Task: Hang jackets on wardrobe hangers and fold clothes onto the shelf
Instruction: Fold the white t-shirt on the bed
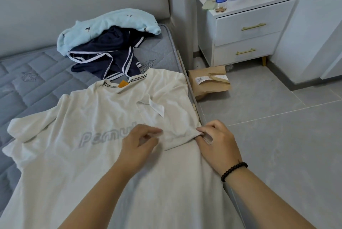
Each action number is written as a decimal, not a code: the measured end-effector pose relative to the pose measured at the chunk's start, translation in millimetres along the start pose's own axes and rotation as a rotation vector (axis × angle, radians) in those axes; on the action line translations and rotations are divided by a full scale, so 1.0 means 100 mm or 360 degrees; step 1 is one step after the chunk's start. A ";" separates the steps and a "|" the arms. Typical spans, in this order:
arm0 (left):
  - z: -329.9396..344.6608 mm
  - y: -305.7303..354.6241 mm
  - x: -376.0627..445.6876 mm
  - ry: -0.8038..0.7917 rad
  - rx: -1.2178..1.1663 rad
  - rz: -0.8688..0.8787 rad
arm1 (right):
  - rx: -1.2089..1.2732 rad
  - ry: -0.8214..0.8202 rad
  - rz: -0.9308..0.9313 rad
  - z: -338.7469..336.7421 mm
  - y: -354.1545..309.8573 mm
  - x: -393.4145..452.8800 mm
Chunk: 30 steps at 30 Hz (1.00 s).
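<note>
Two bare forearms enter from the near edge, with no sleeves visible on either. The left hand has no ring, watch or band that can be seen, and its wrist is bare. The right hand is also free of rings. Around the right wrist sits a bracelet of small, round, glossy black beads, strung in a single row and fitting closely. Just beside the bracelet, toward the hand, a small dark mark shows on the wrist; it is too small to tell what it is. Fingernails are short and unpainted where they show.
</note>
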<state>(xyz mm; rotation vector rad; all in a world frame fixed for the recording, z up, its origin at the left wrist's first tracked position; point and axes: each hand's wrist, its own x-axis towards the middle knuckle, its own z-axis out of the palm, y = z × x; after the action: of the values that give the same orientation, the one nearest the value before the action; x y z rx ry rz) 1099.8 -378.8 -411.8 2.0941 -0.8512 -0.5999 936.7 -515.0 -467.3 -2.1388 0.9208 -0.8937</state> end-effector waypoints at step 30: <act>0.00 0.20 1.18 0.0914 0.0106 -0.0559 | 0.0164 -0.0042 -0.0174 -0.06 0.32 0.00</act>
<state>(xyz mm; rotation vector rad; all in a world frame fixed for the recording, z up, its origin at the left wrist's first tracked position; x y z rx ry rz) 1171.1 -475.0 -410.4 2.3184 -0.1820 -0.1190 920.6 -534.0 -487.8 -2.1237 0.7348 -0.9432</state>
